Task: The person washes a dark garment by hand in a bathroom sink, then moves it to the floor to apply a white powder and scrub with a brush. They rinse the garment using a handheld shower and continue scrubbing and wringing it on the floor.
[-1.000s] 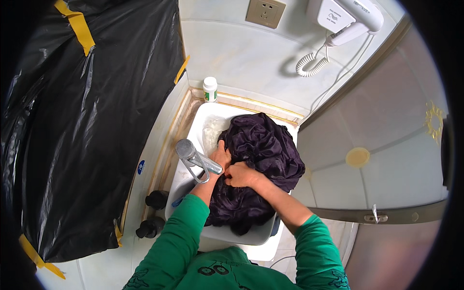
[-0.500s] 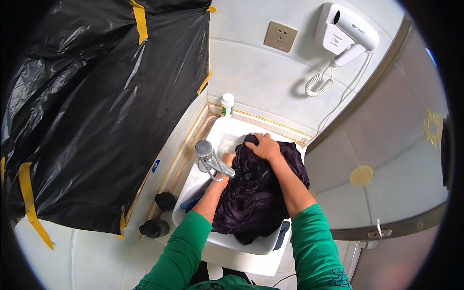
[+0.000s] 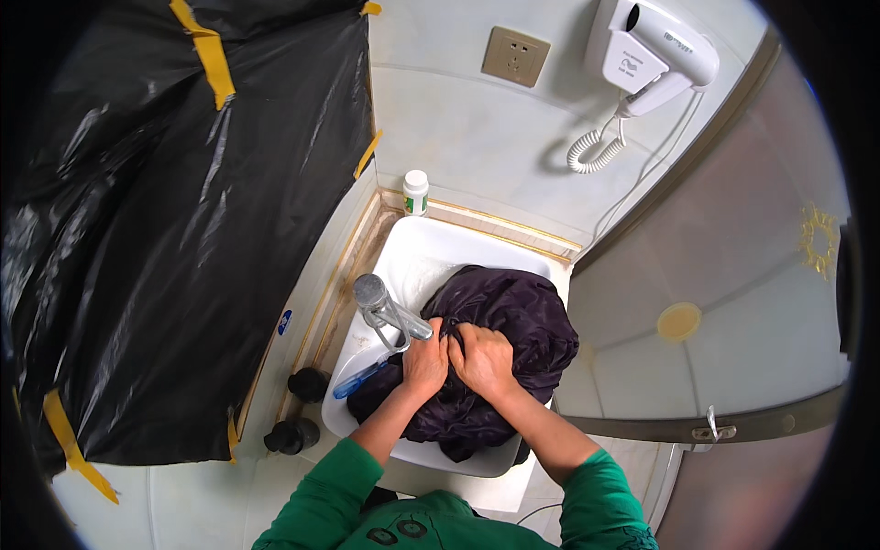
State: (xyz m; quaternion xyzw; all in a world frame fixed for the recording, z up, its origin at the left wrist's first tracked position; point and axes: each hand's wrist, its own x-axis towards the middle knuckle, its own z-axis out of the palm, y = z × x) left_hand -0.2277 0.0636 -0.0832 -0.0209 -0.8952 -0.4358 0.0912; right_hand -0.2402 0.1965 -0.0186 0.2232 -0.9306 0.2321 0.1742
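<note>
Gripping the dark purple cloth (image 3: 522, 312), both hands meet mid-frame: the left hand (image 3: 425, 367) is closed on a bunch of it, and right beside it the right hand (image 3: 484, 360) is clenched on the folds too, its fingertips tucked out of sight! The cloth sits heaped in the white basin (image 3: 417, 246), from the centre of the frame toward lower centre, bulging at the basin's right side. Over on the left, the tap (image 3: 371, 291) leans its spout out to the left hand, and whether they touch, I can't tell. Just below it, a blue tool (image 3: 360, 379) lies slantwise by the cloth. Up past the basin stands a white bottle (image 3: 415, 194); upper right, a dryer (image 3: 674, 55) hangs on the wall; black sheeting (image 3: 183, 275) fills the left.
</note>
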